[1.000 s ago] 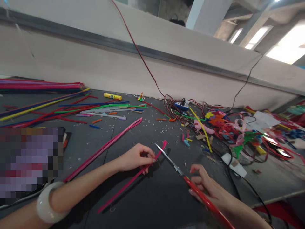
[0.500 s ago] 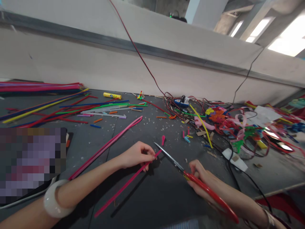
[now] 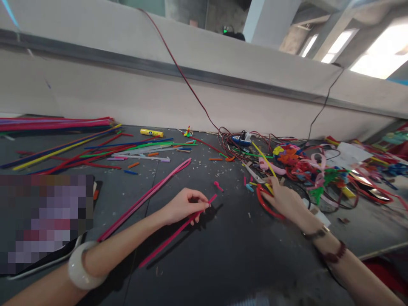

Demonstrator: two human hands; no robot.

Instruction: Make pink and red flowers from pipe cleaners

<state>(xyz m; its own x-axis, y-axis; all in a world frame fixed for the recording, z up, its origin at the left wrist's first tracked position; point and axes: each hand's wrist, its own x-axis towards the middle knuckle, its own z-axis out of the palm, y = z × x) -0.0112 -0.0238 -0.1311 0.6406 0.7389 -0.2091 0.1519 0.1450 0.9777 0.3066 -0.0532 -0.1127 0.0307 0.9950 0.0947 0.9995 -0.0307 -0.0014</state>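
Note:
My left hand (image 3: 186, 207) pinches a magenta pipe cleaner (image 3: 178, 227), whose cut end sticks out past my fingertips. A short magenta offcut (image 3: 218, 186) lies apart on the dark tabletop (image 3: 204, 263), to the right of that end. Under my left forearm lies a longer pink pipe cleaner (image 3: 143, 199), not held. Further right, my right hand (image 3: 283, 202) rests with straight fingers on the red-handled scissors (image 3: 266, 202). Their steel blades (image 3: 253, 173) point away from me, towards the heap of craft pieces.
Bundles of coloured pipe cleaners (image 3: 54, 125) lie at the back left, near a yellow glue stick (image 3: 151, 133). Tangled red wires surround a blue device (image 3: 241, 139). A colourful twisted craft heap (image 3: 318, 174) fills the right. A pixelated patch (image 3: 44, 223) covers the left. A pale wall (image 3: 159, 97) stands behind.
My right hand has carried the scissors up and to the right, onto the table near the heap. The offcut now lies separate from the pipe cleaner in my left hand, which has barely moved.

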